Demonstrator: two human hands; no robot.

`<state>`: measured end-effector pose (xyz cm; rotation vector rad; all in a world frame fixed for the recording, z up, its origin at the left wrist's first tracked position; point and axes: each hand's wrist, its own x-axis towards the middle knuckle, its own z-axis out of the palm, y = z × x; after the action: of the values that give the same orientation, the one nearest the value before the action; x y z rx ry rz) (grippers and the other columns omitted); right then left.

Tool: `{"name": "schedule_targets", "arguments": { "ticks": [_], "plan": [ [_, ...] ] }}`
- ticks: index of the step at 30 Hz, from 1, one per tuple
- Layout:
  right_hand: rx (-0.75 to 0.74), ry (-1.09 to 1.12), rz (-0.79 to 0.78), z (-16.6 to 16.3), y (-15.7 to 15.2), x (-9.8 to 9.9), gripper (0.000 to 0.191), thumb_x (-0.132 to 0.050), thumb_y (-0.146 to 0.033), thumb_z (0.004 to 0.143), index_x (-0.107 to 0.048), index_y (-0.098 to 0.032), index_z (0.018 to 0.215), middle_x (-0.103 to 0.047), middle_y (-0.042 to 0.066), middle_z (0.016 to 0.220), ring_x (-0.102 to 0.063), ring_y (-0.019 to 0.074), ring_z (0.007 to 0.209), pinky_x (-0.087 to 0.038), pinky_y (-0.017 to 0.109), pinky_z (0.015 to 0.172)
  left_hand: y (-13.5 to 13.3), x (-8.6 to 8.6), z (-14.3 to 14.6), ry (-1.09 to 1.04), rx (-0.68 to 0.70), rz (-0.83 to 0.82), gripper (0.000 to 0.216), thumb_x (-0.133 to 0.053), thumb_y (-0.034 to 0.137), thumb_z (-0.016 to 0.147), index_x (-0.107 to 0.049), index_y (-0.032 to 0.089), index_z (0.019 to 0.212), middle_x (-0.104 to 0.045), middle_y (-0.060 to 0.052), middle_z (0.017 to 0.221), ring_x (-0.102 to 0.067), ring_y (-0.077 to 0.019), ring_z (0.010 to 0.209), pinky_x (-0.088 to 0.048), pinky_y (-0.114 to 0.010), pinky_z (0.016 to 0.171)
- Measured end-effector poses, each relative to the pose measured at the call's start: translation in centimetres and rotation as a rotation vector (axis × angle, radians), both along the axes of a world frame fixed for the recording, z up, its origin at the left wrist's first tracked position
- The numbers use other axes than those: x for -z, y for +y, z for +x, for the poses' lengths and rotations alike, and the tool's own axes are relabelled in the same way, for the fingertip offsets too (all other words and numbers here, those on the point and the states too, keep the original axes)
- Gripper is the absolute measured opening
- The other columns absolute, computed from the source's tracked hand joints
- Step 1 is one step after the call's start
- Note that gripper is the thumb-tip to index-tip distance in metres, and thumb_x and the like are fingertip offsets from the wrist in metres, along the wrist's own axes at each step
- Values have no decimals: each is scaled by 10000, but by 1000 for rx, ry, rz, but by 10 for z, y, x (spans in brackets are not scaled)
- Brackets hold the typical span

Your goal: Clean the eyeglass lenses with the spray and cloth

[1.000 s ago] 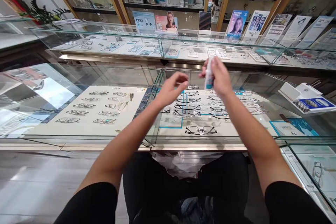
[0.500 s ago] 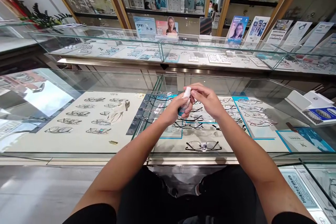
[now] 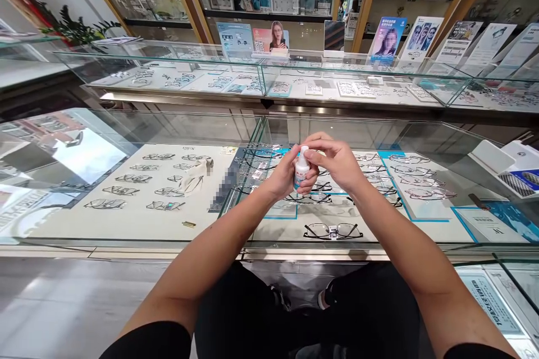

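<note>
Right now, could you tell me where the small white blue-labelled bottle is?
In the head view's centre, the small white bottle is upright, gripped by the left hand and right hand, above the glass display case.

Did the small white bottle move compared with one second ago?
Yes. The bottle came down and toward the person, from the far edge of the glass case to above its rows of glasses.

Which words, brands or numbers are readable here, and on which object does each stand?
No text reads clearly.
Label of the small bottle, in left hand and right hand: too small.
Print on the posters: blurred.
Lettering on the card at lower right: blurred.
Heading on the white mat: too small.
</note>
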<state>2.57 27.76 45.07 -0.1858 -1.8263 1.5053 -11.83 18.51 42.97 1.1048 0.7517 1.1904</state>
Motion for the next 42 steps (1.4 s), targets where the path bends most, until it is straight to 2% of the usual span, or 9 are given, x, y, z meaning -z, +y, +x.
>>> {"name": "schedule_targets", "arguments": {
  "ticks": [5, 10, 14, 17, 21, 26, 31, 38, 42],
  "plan": [
    [131, 23, 141, -2, -3, 4, 391, -900, -656, 833, -866, -280, 938, -709, 50, 1089, -668, 212, 1016, -544, 430, 1036, 3, -1, 4, 48, -58, -29, 907, -450, 1069, 784, -490, 199, 532, -420, 6, 464, -422, -95, 391, -346, -274, 455],
    [106, 14, 155, -3, 0, 0, 393, -861, -654, 867, -816, -275, 960, -742, 45, 1084, -680, 221, 1035, -542, 411, 1007, 3, -4, 5, 18, -60, -40, 889, -460, 1041, 800, -482, 208, 489, -388, 2, 429, -405, -103, 381, -333, -278, 447],
    [254, 132, 16, 17, 24, -14, 340, -805, -612, 913, -740, -279, 932, -740, 19, 963, -684, 178, 900, -561, 339, 858, 3, -10, -3, -45, -81, -25, 889, -379, 1041, 827, -435, 231, 465, -308, 22, 414, -326, -102, 350, -312, -301, 428],
    [474, 147, -2, 63, 49, -27, 349, -728, -603, 966, -684, -271, 869, -692, 10, 855, -648, 147, 746, -522, 293, 679, 4, -13, -9, -54, -124, -21, 900, -365, 1069, 801, -410, 242, 451, -267, 27, 409, -299, -103, 347, -287, -312, 421],
    [749, -175, 94, 154, 70, -42, 402, -736, -579, 964, -715, -216, 793, -671, 20, 709, -553, 112, 556, -425, 269, 535, 8, -15, -10, -14, -197, 30, 875, -450, 1051, 784, -477, 233, 474, -338, 6, 464, -377, -123, 404, -356, -335, 463],
    [899, -1006, 63, 229, 80, -41, 327, -780, -454, 956, -758, -165, 804, -759, 86, 675, -694, 183, 588, -552, 305, 627, 14, -13, -11, 37, -271, 108, 792, -551, 964, 813, -561, 220, 544, -485, -48, 599, -524, -168, 546, -450, -351, 542],
    [850, -1482, -62, 237, 89, -16, 168, -667, -243, 988, -766, -157, 883, -837, 124, 809, -800, 230, 731, -619, 329, 740, 15, -12, -12, 54, -259, 138, 780, -575, 944, 817, -575, 214, 542, -481, -51, 616, -520, -169, 571, -455, -347, 564],
    [812, -1580, -98, 236, 107, 9, 216, -629, -261, 989, -766, -164, 853, -854, 113, 890, -798, 218, 764, -608, 331, 775, 16, -12, -13, 69, -271, 104, 811, -562, 968, 819, -573, 211, 528, -482, -52, 599, -508, -170, 556, -465, -343, 551],
    [863, -1642, -60, 239, 91, -2, 266, -644, -252, 963, -769, -165, 745, -834, 128, 811, -787, 233, 785, -573, 331, 756, 16, -11, -12, 61, -266, 83, 828, -533, 971, 845, -571, 206, 532, -500, -55, 606, -521, -168, 557, -476, -336, 551]
  ]
}}
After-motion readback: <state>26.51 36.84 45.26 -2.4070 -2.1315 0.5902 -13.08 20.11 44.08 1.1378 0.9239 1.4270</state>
